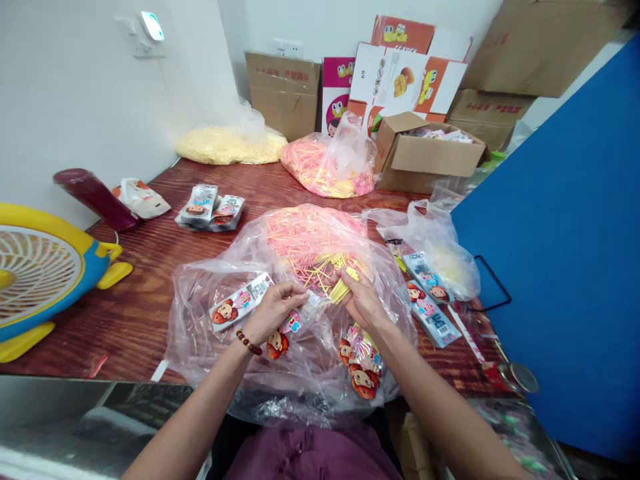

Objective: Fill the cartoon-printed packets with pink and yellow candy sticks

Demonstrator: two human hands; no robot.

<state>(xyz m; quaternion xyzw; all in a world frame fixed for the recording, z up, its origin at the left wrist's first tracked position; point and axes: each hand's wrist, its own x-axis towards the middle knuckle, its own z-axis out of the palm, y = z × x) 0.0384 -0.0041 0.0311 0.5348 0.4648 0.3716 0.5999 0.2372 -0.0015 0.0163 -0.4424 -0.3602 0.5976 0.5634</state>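
My right hand (364,300) is closed around a small bundle of thin yellow sticks (341,291). My left hand (280,305) pinches the top edge of a printed pouch (279,345), which hangs partly hidden below my fingers. Both hands are over a large clear plastic bag (210,353) spread on the table. Pink and yellow sticks (315,233) lie heaped in it, just beyond my hands. A stack of flat printed pouches (243,301) rests left of my left hand. Under my right wrist lie pouches with sticks showing inside (364,363).
More pouch stacks lie at right (433,313) and back left (200,207). Bags of yellow sticks (230,145) and pink sticks (330,163) stand behind, beside an open carton (435,160). A fan (50,273) and dark red bottle (97,200) are left; a blue panel (560,253) borders the right.
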